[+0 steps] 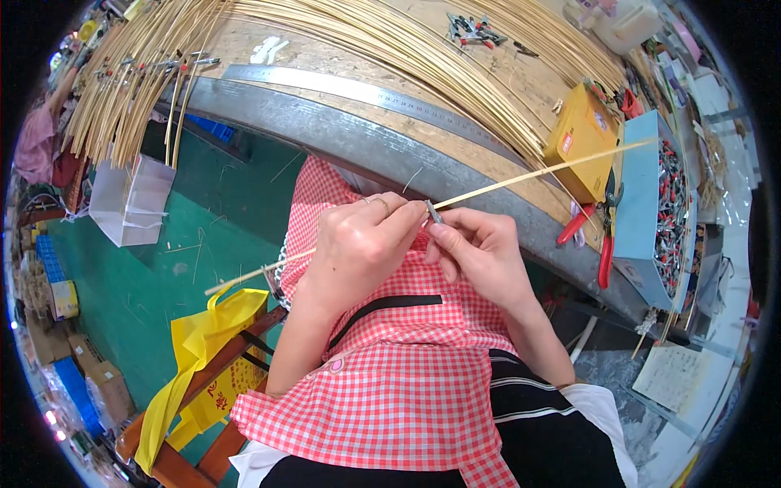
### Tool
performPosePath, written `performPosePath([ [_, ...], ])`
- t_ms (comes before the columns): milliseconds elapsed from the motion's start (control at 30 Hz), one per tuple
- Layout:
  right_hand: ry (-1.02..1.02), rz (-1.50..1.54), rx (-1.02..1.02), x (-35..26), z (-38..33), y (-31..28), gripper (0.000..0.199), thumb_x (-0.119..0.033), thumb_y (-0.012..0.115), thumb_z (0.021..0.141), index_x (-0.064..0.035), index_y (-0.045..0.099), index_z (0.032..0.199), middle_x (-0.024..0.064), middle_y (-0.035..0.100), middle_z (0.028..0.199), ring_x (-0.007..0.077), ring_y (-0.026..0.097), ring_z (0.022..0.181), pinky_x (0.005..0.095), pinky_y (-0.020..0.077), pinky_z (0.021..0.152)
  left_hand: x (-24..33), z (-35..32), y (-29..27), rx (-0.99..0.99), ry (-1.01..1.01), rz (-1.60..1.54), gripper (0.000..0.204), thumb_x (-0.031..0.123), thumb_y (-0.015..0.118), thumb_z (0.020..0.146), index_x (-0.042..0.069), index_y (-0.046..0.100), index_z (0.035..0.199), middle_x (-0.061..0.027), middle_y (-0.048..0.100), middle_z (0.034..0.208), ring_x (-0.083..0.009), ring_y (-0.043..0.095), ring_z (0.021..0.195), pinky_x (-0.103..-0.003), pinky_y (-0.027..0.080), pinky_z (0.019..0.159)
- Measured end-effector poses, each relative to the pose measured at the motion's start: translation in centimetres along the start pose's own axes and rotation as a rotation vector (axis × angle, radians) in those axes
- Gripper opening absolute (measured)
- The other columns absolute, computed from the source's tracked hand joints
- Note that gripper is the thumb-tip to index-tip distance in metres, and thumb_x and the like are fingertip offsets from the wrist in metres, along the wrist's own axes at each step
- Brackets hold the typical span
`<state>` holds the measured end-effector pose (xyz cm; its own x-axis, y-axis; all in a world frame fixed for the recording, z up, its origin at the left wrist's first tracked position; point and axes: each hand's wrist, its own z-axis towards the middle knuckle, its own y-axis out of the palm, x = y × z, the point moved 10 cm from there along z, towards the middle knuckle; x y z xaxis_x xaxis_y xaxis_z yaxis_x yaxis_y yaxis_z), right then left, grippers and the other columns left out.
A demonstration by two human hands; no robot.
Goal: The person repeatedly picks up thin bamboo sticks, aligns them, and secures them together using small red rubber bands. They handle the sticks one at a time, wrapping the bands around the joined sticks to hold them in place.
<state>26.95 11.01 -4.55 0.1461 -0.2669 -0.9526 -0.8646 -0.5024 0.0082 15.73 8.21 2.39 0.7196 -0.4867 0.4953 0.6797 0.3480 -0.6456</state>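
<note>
A long, thin bamboo strip [529, 176] runs through both hands above my lap, its left end lower than its right. My left hand [362, 240] is closed on the strip, its thumb and forefinger pinching near the middle. Close beside it, my right hand [480, 248] pinches a small grey metal piece [434, 212] that is set against the strip. Whether that piece is a blade or a clip cannot be made out. The fingertips of both hands nearly meet there.
Ahead is a workbench with a metal front edge [342, 126], a steel ruler [358, 88] and many bamboo strips [390, 41]. At right are a yellow box [582, 134], red-handled pliers [606, 256] and a blue box of clips [643, 187]. A yellow bag [195, 337] hangs at lower left.
</note>
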Motion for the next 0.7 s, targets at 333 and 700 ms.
performPosePath([
  [333, -0.060, 0.078, 0.021, 0.0, 0.1, -0.4, 0.019, -0.009, 0.053, 0.094, 0.0062, 0.064, 0.095, 0.0044, 0.060, 0.064, 0.0051, 0.051, 0.047, 0.0189, 0.0385, 0.043, 0.3, 0.2, -0.1, 0.010, 0.013, 0.017, 0.011, 0.002, 0.067, 0.071, 0.003, 0.062, 0.081, -0.0069, 0.059, 0.068, -0.0210, 0.062, 0.060, -0.032, 0.049, 0.049],
  [700, -0.227, 0.266, 0.170, -1.2, -0.3, -2.9, 0.022, -0.005, 0.057, 0.091, 0.0063, 0.059, 0.110, 0.0080, 0.064, 0.079, 0.0077, 0.055, 0.063, 0.0198, 0.0466, 0.059, -1.2, 0.1, -0.1, -0.056, -0.103, -0.150, 0.016, -0.001, 0.071, 0.070, 0.003, 0.068, 0.085, -0.0096, 0.066, 0.076, -0.0224, 0.065, 0.064, -0.029, 0.050, 0.055],
])
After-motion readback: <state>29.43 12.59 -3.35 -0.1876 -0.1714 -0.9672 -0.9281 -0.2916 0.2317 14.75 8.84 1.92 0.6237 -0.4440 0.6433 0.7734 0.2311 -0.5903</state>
